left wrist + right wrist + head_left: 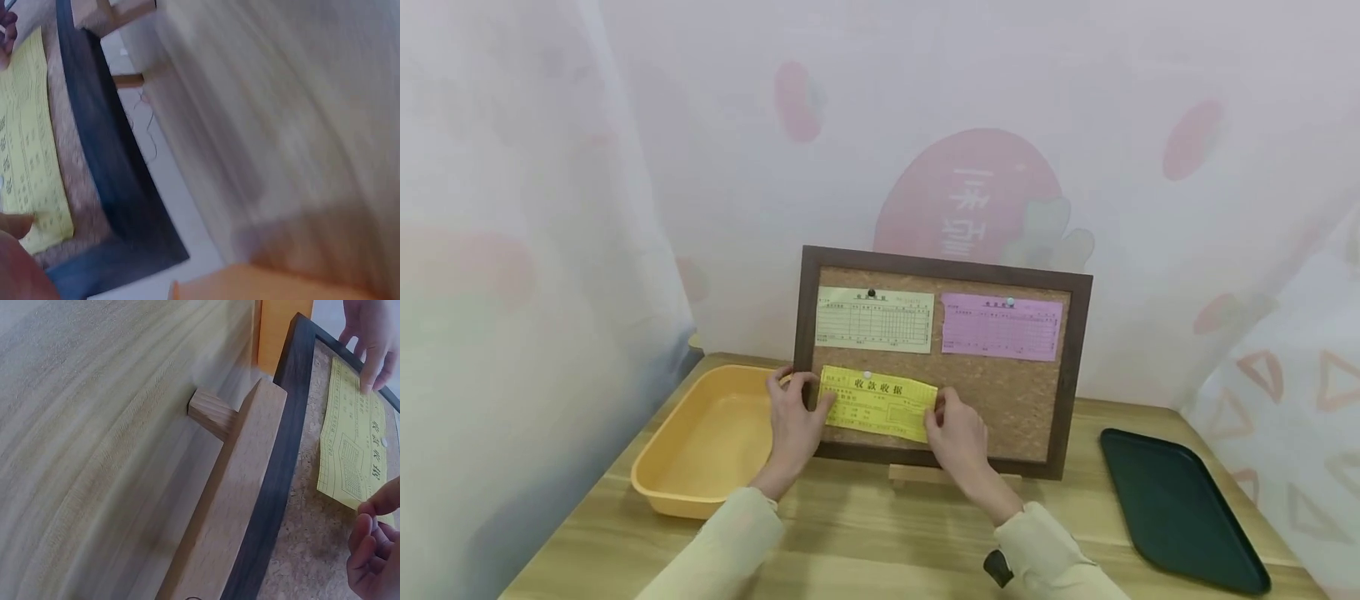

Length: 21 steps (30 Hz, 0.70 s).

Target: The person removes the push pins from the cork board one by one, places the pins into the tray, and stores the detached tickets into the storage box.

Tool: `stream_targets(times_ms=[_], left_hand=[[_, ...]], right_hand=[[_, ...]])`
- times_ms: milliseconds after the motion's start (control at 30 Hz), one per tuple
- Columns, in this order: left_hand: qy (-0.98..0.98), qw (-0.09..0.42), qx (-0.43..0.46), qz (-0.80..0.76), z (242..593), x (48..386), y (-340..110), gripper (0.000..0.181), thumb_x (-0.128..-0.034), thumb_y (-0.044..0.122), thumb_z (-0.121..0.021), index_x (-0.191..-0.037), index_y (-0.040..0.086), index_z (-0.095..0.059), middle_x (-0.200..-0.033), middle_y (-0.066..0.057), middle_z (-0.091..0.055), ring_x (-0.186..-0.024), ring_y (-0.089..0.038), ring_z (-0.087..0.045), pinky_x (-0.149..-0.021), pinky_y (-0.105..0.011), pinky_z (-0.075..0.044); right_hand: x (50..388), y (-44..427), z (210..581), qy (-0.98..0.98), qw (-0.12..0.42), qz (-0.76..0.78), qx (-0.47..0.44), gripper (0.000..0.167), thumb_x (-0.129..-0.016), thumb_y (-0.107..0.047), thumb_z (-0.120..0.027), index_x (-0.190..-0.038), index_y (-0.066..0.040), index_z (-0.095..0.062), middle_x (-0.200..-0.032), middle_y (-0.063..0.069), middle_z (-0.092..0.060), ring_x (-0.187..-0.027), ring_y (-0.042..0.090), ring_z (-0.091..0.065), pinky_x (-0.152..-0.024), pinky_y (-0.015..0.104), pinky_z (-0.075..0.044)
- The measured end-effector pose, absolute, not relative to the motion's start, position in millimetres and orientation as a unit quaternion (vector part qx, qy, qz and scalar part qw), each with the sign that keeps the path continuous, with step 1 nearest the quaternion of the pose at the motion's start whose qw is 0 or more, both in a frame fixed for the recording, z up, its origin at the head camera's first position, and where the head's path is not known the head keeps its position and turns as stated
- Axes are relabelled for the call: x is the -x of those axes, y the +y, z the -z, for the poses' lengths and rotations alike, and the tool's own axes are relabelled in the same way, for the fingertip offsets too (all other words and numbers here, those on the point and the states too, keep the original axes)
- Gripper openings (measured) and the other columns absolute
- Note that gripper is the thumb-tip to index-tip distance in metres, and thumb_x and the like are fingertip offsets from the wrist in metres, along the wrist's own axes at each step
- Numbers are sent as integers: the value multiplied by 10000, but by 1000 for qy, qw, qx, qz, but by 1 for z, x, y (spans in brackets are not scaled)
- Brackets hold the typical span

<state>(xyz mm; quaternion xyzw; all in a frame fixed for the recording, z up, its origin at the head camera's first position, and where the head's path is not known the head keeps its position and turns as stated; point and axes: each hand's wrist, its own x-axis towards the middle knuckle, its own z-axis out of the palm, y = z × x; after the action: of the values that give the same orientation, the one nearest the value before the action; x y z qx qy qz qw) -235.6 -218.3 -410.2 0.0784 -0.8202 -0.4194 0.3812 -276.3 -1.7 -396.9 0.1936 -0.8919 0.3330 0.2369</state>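
Note:
A yellow receipt slip (880, 407) hangs at the lower left of a framed cork board (992, 400), with a whitish pin (867, 375) at its top edge. The left hand (797, 421) is at the board's left side, its thumb on the slip's left part and its other fingers by the frame. At the slip's right edge the right hand (961, 435) pinches the paper between thumb and finger. Above are a pale green slip (875, 323) with a dark pin (872, 292) and a pink slip (1000, 329) with a light pin (1010, 302).
A yellow-orange basin (647, 467) stands left of the board, and a dark green tray (1187, 508) lies at the right. Wooden stand parts (231, 487) support the board's lower edge. Printed cloth (737, 167) hangs behind the wooden table (850, 550).

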Motion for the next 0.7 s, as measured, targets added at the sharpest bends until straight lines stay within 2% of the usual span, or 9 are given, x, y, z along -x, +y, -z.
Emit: stream_targets(times_ms=[233, 333, 467, 567, 700], left_hand=[[-766, 406, -90, 490, 420, 233, -210, 221, -851, 62, -670, -1026, -58, -605, -1360, -254, -304, -1228, -405, -437, -986, -523, -394], [-758, 406, -94, 501, 420, 234, -209, 193, -854, 52, -661, -1002, -64, -620, -1350, -247, -315, -1230, -405, -441, -998, -522, -388], [-756, 403, -94, 507, 419, 235, -209, 168, -845, 47, -663, -961, -67, -621, -1343, -252, -315, -1230, -406, -430, -987, -524, -396], [-755, 403, -94, 508, 419, 235, -210, 148, -838, 52, -669, -925, -54, -614, -1334, -247, -316, -1218, -404, -411, -979, -523, -389], [-755, 406, -93, 506, 420, 236, -213, 147, -818, 60, -696, -888, -38, -612, -1308, -242, -336, -1187, -390, -409, -977, -514, -370]], right_hand=[[280, 0, 402, -886, 253, -337, -193, 50, -851, -93, -623, -870, -47, -622, -651, 45, -645, -503, 109, -525, -454, 259, -377], [279, -1, 402, -888, 271, -322, -186, 152, -849, -105, -634, -975, -33, -592, -649, 39, -640, -485, 122, -517, -443, 270, -361], [281, -10, 402, -884, 334, -262, -193, 291, -833, -95, -640, -1088, -10, -527, -536, 27, -554, -395, 102, -402, -380, 251, -272], [283, -21, 402, -876, 375, -213, -217, 233, -823, -69, -640, -1037, -18, -563, -483, 13, -488, -379, 75, -309, -354, 217, -202], [285, -37, 401, -866, 397, -177, -248, 113, -820, -61, -652, -932, -53, -633, -537, 15, -545, -391, 68, -333, -348, 194, -210]])
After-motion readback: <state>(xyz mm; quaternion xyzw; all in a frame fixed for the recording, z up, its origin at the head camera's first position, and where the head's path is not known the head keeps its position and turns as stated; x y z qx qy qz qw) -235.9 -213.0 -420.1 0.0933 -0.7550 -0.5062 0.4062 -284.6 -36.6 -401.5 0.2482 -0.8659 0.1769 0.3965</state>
